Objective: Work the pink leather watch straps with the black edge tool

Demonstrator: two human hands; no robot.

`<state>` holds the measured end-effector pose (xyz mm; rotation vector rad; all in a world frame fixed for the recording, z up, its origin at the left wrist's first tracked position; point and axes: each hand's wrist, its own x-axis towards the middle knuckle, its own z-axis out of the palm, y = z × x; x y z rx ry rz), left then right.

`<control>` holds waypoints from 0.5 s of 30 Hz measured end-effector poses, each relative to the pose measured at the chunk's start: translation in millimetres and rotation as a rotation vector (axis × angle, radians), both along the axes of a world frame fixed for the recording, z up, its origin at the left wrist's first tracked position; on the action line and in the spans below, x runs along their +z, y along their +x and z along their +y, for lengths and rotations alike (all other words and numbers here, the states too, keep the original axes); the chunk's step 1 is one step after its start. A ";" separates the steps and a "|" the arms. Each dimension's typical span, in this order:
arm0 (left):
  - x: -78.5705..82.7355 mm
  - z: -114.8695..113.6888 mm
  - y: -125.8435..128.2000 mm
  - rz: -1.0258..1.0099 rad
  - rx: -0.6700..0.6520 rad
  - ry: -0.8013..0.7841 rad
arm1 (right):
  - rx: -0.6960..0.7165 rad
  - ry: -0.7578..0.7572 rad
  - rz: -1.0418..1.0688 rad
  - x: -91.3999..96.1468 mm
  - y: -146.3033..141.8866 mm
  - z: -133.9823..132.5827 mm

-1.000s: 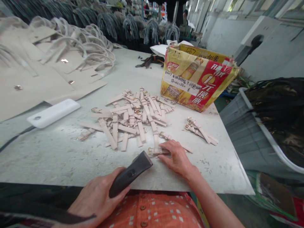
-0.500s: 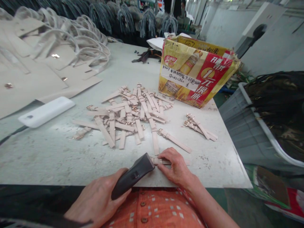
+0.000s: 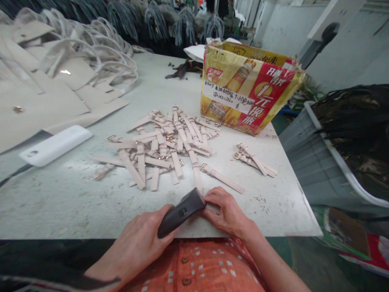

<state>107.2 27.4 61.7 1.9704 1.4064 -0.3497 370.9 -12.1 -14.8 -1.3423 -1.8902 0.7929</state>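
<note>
My left hand [image 3: 144, 231] is wrapped round a black hair clipper [image 3: 180, 213], a tapered tool with a small switch on its side. The clipper's wide head meets the fingertips of my right hand [image 3: 226, 211], low over the table's front edge. Those fingers are pinched round a beige buckle strap, now almost wholly hidden by the fingers and the clipper. Just beyond lies a loose heap of beige buckle straps [image 3: 164, 148] with gold-coloured buckles. One single strap [image 3: 223, 178] rests apart, and a small group of straps [image 3: 255, 160] lies farther right.
A yellow and red carton [image 3: 231, 89] stands at the back right of the white table [image 3: 91, 211]. Beige panels with looped handles [image 3: 67, 69] cover the back left, a white corded device [image 3: 56, 146] beside them. A grey bin [image 3: 306, 150] stands right of the table.
The clipper in my left hand has moved right and slightly up, against my right fingertips. The strap in my right hand, visible before, is now mostly hidden. The view has shifted slightly.
</note>
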 end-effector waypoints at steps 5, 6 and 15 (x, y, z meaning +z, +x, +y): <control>-11.0 -1.5 -28.0 -0.046 0.075 0.054 | -0.138 0.099 -0.102 -8.6 -7.9 -5.4; -11.5 -3.0 -32.0 -0.056 0.079 0.053 | -0.147 0.100 -0.137 -9.1 -9.5 -6.5; -12.8 -14.1 -48.2 -0.109 0.088 0.021 | -0.171 0.227 -0.219 -5.4 -23.1 -15.7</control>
